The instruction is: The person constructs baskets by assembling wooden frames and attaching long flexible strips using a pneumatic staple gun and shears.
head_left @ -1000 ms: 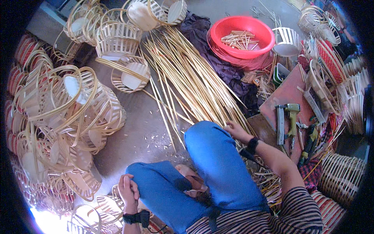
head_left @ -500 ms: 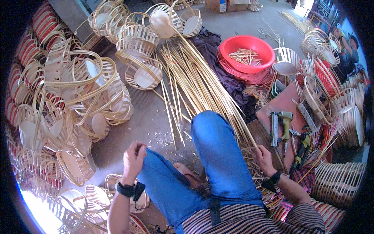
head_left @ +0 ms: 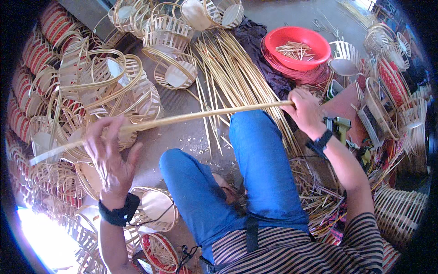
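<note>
In my right hand point(head_left: 306, 112) is one end of a long pale cane strip point(head_left: 205, 113), gripped between closed fingers above my right knee. The strip runs leftward across my lap, tilting down to a blurred far end at the left. My left hand point(head_left: 109, 153) is over that left part, fingers stretched and thumb apart, slightly smeared; whether it touches the strip is unclear. Beyond my knees a bundle of similar cane strips point(head_left: 237, 68) lies on the floor.
Woven baskets point(head_left: 114, 86) crowd the left. A red basin point(head_left: 299, 48) holding short sticks stands ahead on the right. Closer in are a reddish board point(head_left: 341, 108) and a green nail gun point(head_left: 340, 124). One basket point(head_left: 157, 208) sits beside my left leg.
My right hand has raised a cane strip from the bundle and swung it crosswise over my lap. My left hand has moved left and forward, its fingers opening out over the strip.
</note>
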{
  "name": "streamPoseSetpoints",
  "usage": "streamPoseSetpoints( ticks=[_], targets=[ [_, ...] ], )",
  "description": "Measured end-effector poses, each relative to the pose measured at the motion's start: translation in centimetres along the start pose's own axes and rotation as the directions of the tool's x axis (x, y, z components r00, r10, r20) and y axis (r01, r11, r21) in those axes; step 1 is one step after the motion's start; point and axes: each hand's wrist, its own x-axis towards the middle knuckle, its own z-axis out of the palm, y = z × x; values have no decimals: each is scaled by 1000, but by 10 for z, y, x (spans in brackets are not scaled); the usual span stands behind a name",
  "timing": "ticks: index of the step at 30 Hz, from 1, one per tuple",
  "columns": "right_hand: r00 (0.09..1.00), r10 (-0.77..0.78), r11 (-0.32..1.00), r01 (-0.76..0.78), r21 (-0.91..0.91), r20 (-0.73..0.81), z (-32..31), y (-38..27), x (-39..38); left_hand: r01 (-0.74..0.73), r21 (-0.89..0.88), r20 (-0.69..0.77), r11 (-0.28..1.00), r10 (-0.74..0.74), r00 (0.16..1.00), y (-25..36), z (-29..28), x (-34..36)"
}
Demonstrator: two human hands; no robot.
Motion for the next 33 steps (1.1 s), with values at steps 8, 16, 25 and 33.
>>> streamPoseSetpoints(
  ticks=[8,16,25,33],
  targets=[
    [980,-119,992,110,65,158,43,7,27,201,-212,480,956,-78,874,-21,29,-35],
    [892,386,912,-407,44,235,51,-14,-26,655,-273,617,705,-394,681,29,63,-62],
    [689,654,704,-705,82,314,68,-18,-74,692,-254,617,676,-437,654,65,88,-46],
    [840,445,878,-478,34,310,50,59,-59,245,-253,-49,936,-266,963,11,75,-66]
  ],
)
